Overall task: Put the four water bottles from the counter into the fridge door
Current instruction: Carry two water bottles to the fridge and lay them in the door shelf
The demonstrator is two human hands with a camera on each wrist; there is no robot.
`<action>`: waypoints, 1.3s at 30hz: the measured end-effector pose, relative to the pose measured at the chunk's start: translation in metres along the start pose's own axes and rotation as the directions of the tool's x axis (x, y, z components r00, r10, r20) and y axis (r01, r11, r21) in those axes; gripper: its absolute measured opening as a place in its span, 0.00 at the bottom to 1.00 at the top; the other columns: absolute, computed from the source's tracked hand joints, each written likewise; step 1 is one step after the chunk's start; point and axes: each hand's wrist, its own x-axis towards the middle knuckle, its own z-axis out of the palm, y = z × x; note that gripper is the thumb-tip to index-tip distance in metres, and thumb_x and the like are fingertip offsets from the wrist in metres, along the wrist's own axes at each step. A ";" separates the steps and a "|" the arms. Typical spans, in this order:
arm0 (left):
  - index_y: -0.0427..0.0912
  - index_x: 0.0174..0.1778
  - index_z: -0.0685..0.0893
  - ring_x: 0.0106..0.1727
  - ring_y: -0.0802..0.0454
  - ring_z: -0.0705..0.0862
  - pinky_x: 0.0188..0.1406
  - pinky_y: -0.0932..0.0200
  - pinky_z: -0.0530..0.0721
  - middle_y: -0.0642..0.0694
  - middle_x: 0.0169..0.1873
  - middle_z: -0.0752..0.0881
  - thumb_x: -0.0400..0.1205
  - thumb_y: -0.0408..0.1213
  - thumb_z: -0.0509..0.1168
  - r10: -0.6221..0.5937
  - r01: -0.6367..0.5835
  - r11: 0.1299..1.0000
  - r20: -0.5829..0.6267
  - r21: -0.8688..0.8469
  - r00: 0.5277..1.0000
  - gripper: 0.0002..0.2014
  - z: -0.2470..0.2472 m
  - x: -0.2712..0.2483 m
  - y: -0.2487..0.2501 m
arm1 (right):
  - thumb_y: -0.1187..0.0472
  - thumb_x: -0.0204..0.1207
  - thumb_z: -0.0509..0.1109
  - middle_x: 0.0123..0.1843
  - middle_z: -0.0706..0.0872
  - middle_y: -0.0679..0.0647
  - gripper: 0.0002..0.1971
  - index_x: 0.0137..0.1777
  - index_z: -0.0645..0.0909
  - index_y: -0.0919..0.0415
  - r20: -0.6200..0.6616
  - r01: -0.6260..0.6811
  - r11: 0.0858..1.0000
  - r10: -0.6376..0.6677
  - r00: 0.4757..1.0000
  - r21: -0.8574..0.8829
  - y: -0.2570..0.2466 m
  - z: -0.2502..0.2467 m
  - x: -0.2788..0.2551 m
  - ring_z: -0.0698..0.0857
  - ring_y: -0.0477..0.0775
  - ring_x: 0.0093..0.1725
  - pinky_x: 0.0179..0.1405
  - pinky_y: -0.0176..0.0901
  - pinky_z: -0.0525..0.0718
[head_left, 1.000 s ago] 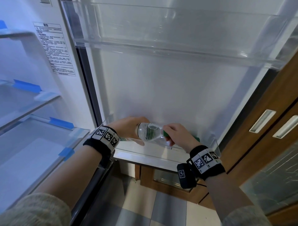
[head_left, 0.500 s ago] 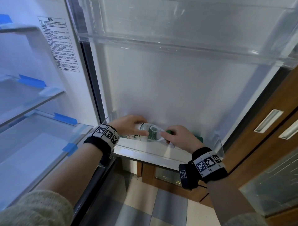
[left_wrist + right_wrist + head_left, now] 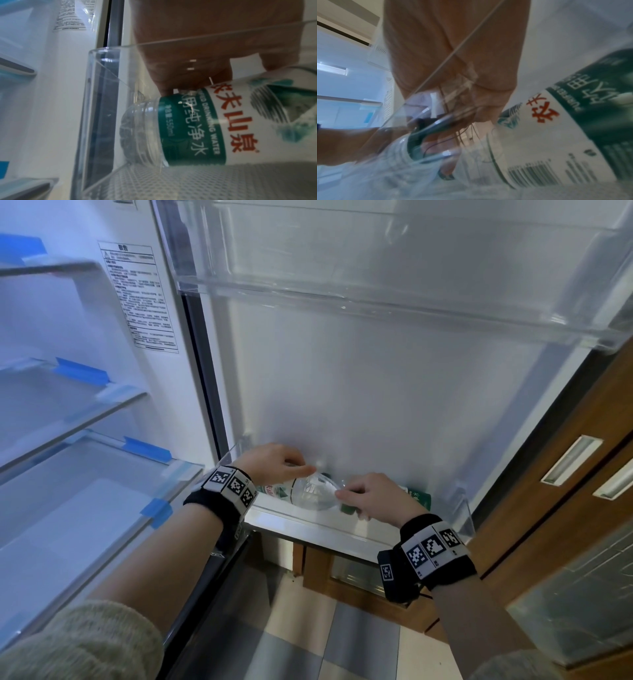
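Observation:
A clear water bottle [image 3: 310, 494] with a white and green label [image 3: 214, 128] lies on its side in the lower fridge door bin [image 3: 318, 525]. My left hand [image 3: 303, 470] reaches over the bin's rim and grips the bottle's body from above. My right hand [image 3: 344, 495] pinches its neck end. A second bottle [image 3: 418, 498] with the same label [image 3: 573, 121] lies on its side in the bin, right of my right hand. The bottle's cap is hidden behind my right fingers.
An upper clear door bin [image 3: 376, 299] hangs above the hands. Glass fridge shelves with blue tape [image 3: 85, 412] stand to the left. A wooden cabinet [image 3: 565, 508] flanks the door on the right, with tiled floor below.
Both hands have lowered the bottle from above the rim down into the lower door bin, and it now lies flatter on the bin floor.

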 end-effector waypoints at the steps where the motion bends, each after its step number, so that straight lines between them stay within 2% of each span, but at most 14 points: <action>1: 0.53 0.51 0.86 0.48 0.54 0.85 0.53 0.47 0.85 0.54 0.46 0.88 0.79 0.67 0.56 -0.006 0.006 1.000 -0.001 0.005 1.000 0.24 0.000 -0.001 0.001 | 0.53 0.81 0.67 0.38 0.91 0.52 0.16 0.43 0.88 0.65 -0.009 -0.006 1.000 0.007 1.000 0.027 -0.001 0.001 -0.001 0.86 0.44 0.29 0.35 0.33 0.81; 3: 0.51 0.51 0.86 0.48 0.53 0.85 0.52 0.49 0.85 0.53 0.46 0.88 0.79 0.65 0.57 -0.019 0.019 1.000 -0.001 0.016 1.000 0.23 -0.001 -0.003 0.002 | 0.57 0.80 0.69 0.38 0.92 0.56 0.16 0.43 0.87 0.71 -0.036 -0.008 0.998 0.011 0.999 0.062 -0.002 0.003 -0.002 0.89 0.44 0.29 0.34 0.33 0.85; 6: 0.51 0.50 0.86 0.48 0.53 0.84 0.51 0.53 0.84 0.54 0.46 0.88 0.80 0.62 0.59 -0.036 0.037 0.999 -0.022 0.037 0.999 0.20 -0.001 -0.006 0.004 | 0.62 0.74 0.70 0.35 0.89 0.67 0.13 0.38 0.86 0.75 -0.114 0.031 0.999 -0.026 0.993 0.042 0.000 0.005 -0.003 0.91 0.55 0.33 0.40 0.48 0.91; 9: 0.53 0.49 0.87 0.48 0.55 0.85 0.53 0.52 0.85 0.55 0.47 0.88 0.78 0.61 0.61 -0.052 0.053 0.998 -0.045 0.025 0.998 0.17 0.000 -0.006 0.001 | 0.64 0.70 0.69 0.30 0.84 0.70 0.13 0.29 0.81 0.74 -0.148 0.060 0.997 -0.052 0.988 0.049 -0.001 0.006 -0.006 0.85 0.57 0.31 0.34 0.45 0.81; 14: 0.52 0.49 0.88 0.48 0.54 0.86 0.51 0.53 0.86 0.55 0.47 0.88 0.79 0.54 0.64 -0.090 0.086 0.996 -0.177 -0.030 0.980 0.13 0.003 -0.013 0.003 | 0.65 0.76 0.68 0.29 0.89 0.57 0.23 0.19 0.80 0.47 -0.179 0.139 0.990 -0.142 0.974 -0.029 -0.012 0.007 -0.015 0.91 0.58 0.38 0.38 0.47 0.87; 18: 0.48 0.54 0.87 0.46 0.54 0.84 0.48 0.56 0.84 0.53 0.50 0.88 0.83 0.45 0.60 -0.137 0.121 0.990 -0.313 -0.070 0.940 0.12 0.011 -0.025 0.011 | 0.65 0.78 0.67 0.33 0.90 0.54 0.19 0.26 0.80 0.46 -0.192 0.167 0.984 -0.175 0.966 -0.059 -0.012 0.006 -0.016 0.91 0.57 0.41 0.39 0.43 0.85; 21: 0.47 0.59 0.85 0.55 0.52 0.83 0.57 0.51 0.83 0.50 0.55 0.88 0.85 0.43 0.58 -0.105 0.076 0.993 -0.390 -0.087 0.915 0.13 0.021 -0.042 0.018 | 0.62 0.80 0.67 0.36 0.90 0.53 0.11 0.38 0.87 0.57 -0.205 0.162 0.981 -0.181 0.962 -0.108 -0.009 0.007 -0.014 0.89 0.53 0.40 0.39 0.38 0.84; 24: 0.46 0.64 0.83 0.62 0.51 0.81 0.63 0.52 0.79 0.49 0.61 0.86 0.85 0.41 0.59 -0.101 0.050 0.991 -0.437 -0.126 0.894 0.14 0.030 -0.065 0.029 | 0.61 0.81 0.66 0.37 0.90 0.55 0.10 0.45 0.88 0.62 -0.205 0.164 0.975 -0.192 0.960 -0.147 -0.008 0.007 -0.012 0.86 0.49 0.34 0.34 0.31 0.77; 27: 0.47 0.67 0.81 0.63 0.51 0.81 0.63 0.54 0.79 0.50 0.65 0.84 0.84 0.41 0.61 -0.120 0.037 0.984 -0.488 -0.176 0.865 0.15 0.039 -0.089 0.040 | 0.60 0.82 0.66 0.37 0.90 0.54 0.10 0.47 0.88 0.61 -0.188 0.172 0.973 -0.199 0.962 -0.150 -0.006 0.007 -0.008 0.89 0.50 0.38 0.41 0.36 0.83; 30: 0.51 0.69 0.78 0.59 0.52 0.82 0.61 0.55 0.80 0.51 0.67 0.82 0.84 0.42 0.61 -0.180 0.067 0.969 -0.496 -0.238 0.849 0.16 0.047 -0.118 0.051 | 0.58 0.83 0.64 0.35 0.89 0.55 0.12 0.45 0.87 0.62 -0.182 0.190 0.942 -0.246 0.952 -0.278 -0.004 0.009 -0.007 0.87 0.53 0.34 0.32 0.39 0.81; 32: 0.52 0.68 0.79 0.56 0.52 0.82 0.59 0.57 0.80 0.52 0.66 0.83 0.84 0.41 0.61 -0.210 0.093 0.965 -0.512 -0.244 0.833 0.16 0.052 -0.141 0.054 | 0.58 0.82 0.65 0.34 0.88 0.56 0.12 0.44 0.87 0.62 -0.275 0.203 0.895 -0.327 0.904 -0.397 -0.009 0.013 -0.011 0.84 0.57 0.32 0.31 0.43 0.81; 35: 0.48 0.63 0.82 0.57 0.50 0.83 0.58 0.54 0.81 0.50 0.59 0.87 0.82 0.39 0.62 -0.220 0.120 0.971 -0.567 -0.207 0.794 0.14 0.058 -0.181 0.053 | 0.59 0.80 0.68 0.32 0.88 0.57 0.10 0.42 0.87 0.62 -0.421 0.352 0.833 -0.528 0.738 -0.428 -0.031 0.032 -0.022 0.81 0.55 0.29 0.30 0.40 0.77; 37: 0.46 0.61 0.84 0.55 0.49 0.84 0.54 0.55 0.81 0.48 0.54 0.88 0.82 0.38 0.62 -0.228 0.146 0.972 -0.585 -0.185 0.779 0.12 0.060 -0.211 0.052 | 0.59 0.79 0.68 0.32 0.88 0.56 0.10 0.40 0.87 0.62 -0.405 0.545 0.742 -0.671 0.622 -0.391 -0.058 0.056 -0.032 0.81 0.53 0.28 0.29 0.37 0.74; 39: 0.45 0.57 0.86 0.50 0.49 0.85 0.50 0.56 0.80 0.47 0.49 0.90 0.82 0.38 0.62 -0.249 0.184 0.968 -0.590 -0.170 0.768 0.11 0.063 -0.242 0.050 | 0.60 0.78 0.67 0.31 0.88 0.54 0.11 0.40 0.88 0.63 -0.322 0.751 0.572 -0.816 0.481 -0.329 -0.090 0.084 -0.046 0.82 0.51 0.28 0.28 0.37 0.77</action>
